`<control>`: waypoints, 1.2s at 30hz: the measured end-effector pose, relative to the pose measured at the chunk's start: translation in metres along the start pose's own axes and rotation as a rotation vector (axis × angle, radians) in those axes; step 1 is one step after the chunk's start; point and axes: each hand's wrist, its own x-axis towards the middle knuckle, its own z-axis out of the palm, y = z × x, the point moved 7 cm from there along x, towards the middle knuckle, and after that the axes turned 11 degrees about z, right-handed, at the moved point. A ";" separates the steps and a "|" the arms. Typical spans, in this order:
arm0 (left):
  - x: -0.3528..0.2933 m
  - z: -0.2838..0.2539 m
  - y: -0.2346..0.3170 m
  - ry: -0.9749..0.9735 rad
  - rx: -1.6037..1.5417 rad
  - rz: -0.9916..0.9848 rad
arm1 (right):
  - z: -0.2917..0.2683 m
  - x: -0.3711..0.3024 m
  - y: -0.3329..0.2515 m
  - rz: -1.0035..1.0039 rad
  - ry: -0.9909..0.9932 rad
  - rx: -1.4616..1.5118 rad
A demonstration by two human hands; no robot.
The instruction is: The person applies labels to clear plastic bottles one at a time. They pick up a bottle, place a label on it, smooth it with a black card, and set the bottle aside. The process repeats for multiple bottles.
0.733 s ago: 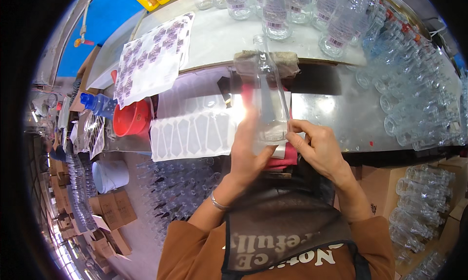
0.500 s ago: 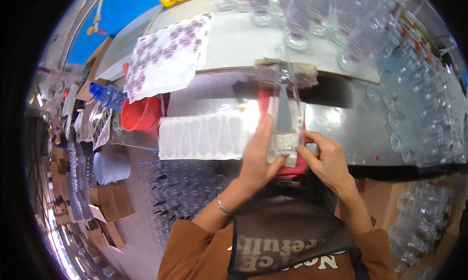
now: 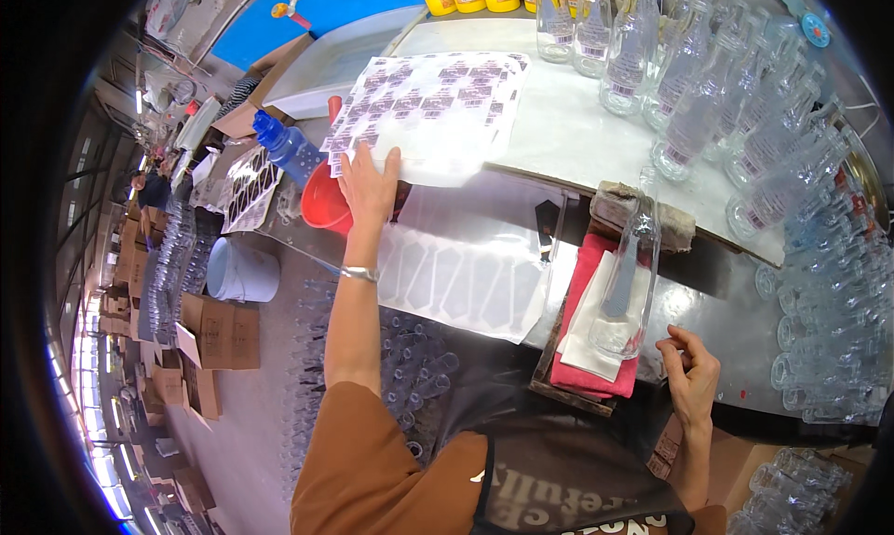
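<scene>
My left hand (image 3: 370,189) reaches forward with its fingers apart. The fingertips lie on the near left edge of a white sheet of purple-printed labels (image 3: 424,107), above a red bucket. My right hand (image 3: 690,377) is beside the base of a clear glass bottle (image 3: 633,279), apart from it, with fingers curled toward the thumb; whether something small is between them is hidden. The bottle lies on its side on folded white cloth (image 3: 589,344) over a red cloth (image 3: 570,372), its neck against a rolled cloth pad (image 3: 652,214). A grey tapered label shows on the bottle.
A backing sheet with tapered shapes (image 3: 456,279) lies left of the bottle. Upright labelled bottles (image 3: 626,69) crowd the far shelf; more lie stacked at right (image 3: 824,349). A blue bottle (image 3: 291,148) stands by the red bucket (image 3: 324,204). A white bucket (image 3: 242,272) is on the floor.
My left hand has left the bottle and moved left and away to the printed label sheet. My right hand has drawn off the bottle to the right. The view has shifted.
</scene>
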 end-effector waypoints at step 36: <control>-0.076 -0.009 0.054 -0.233 -0.985 -0.011 | -0.007 -0.014 0.018 -0.006 0.026 0.059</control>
